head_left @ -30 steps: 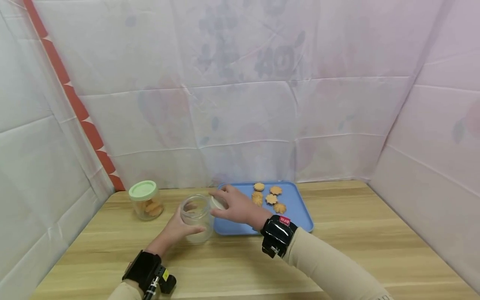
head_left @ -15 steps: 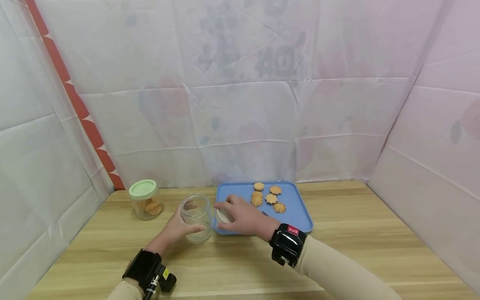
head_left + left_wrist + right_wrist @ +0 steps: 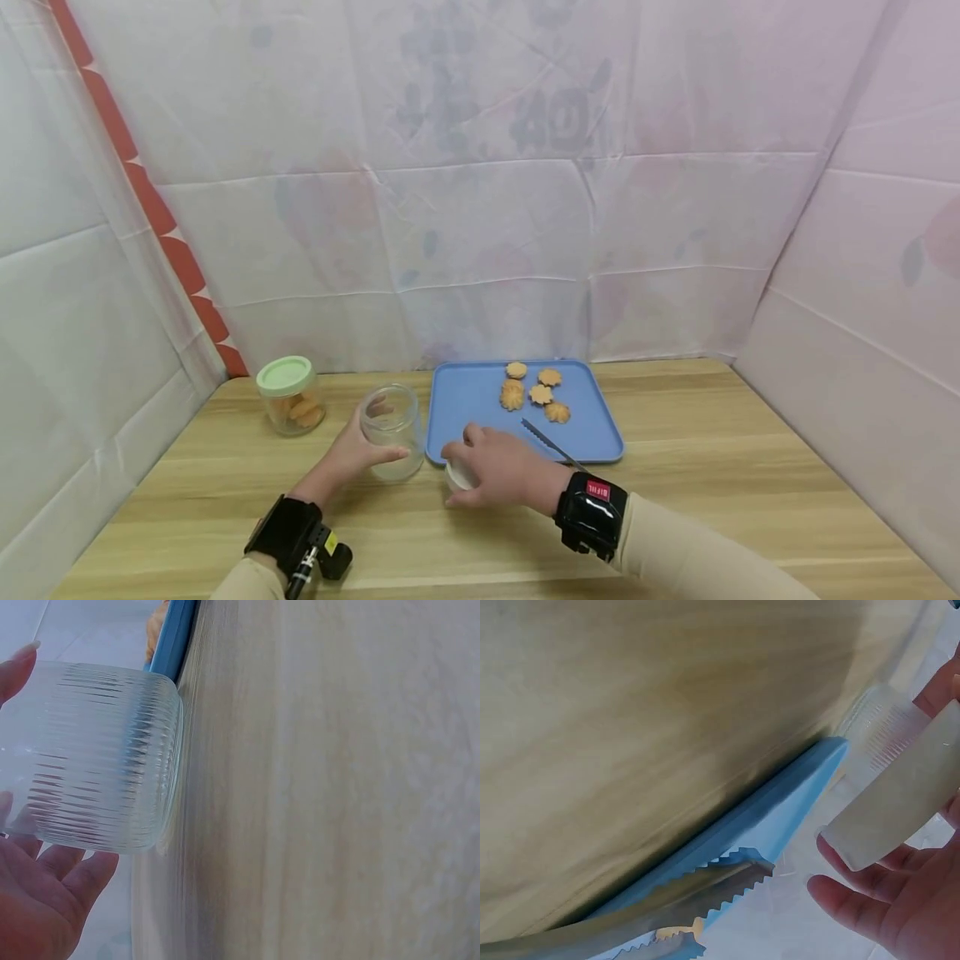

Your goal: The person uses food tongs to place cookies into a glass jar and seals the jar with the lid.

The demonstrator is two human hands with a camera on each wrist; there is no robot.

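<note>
Fingers of the left hand [image 3: 352,454] curl round the open glass jar [image 3: 392,432], thumb on the near side, the others behind the glass; the left wrist view shows the ribbed wall resting against the palm, the jar upright on the wooden table [image 3: 712,467]. Left of this jar, well apart from it, stands a second jar with a green lid [image 3: 288,396], closed, with biscuits inside.

Just right of the open jar, the right hand [image 3: 498,475] holds a white lid [image 3: 457,477] low over the table, at the near left corner of the blue tray [image 3: 465,396]. Its fingers are bent round the lid's rim; the right wrist view shows the lid [image 3: 900,802] pinched between fingertips and thumb, edge-on. Whether the lid touches the table I cannot tell.

On the tray, right of the open jar and towards the back, lie five biscuits [image 3: 536,393] in a loose group. Serrated metal tongs [image 3: 551,443] lie across the tray's near right part, their handle running out behind the right wrist.

Judgement: the step in hand is the handling of the lid, with the jar steadied and open. The lid is beside the jar's base, below its mouth, apart from it. Any next move with the lid calls for a firm rim grip and care not to knock the tray corner or tongs close by.
</note>
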